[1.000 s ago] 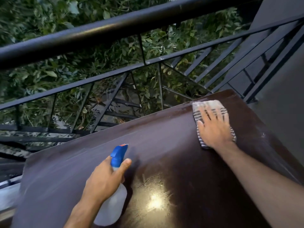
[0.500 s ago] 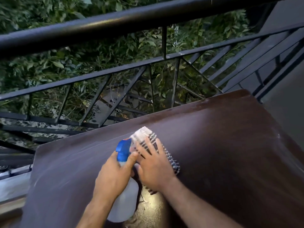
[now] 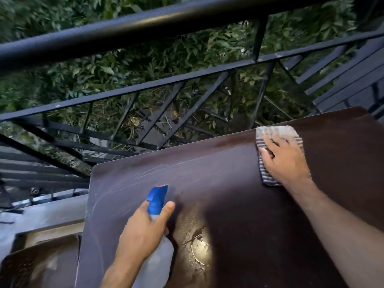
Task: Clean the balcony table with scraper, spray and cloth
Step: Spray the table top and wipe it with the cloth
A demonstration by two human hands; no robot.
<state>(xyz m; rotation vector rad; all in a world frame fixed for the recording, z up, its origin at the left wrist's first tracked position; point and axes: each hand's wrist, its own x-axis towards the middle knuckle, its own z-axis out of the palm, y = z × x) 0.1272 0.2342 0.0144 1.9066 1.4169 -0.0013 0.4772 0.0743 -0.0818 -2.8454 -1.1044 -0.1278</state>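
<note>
The right hand (image 3: 285, 161) lay flat, fingers spread, pressing a striped cloth (image 3: 276, 138) on the table (image 3: 239, 194) near its far edge (beside the railing (image 3: 145, 23)). The left hand (image 3: 141, 231) gripped the spray bottle (image 3: 156, 244) at the near side, thumb curled round the neck.

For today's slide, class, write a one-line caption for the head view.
Right hand presses a striped cloth on the brown table by the railing; left hand grips a spray bottle.
</note>
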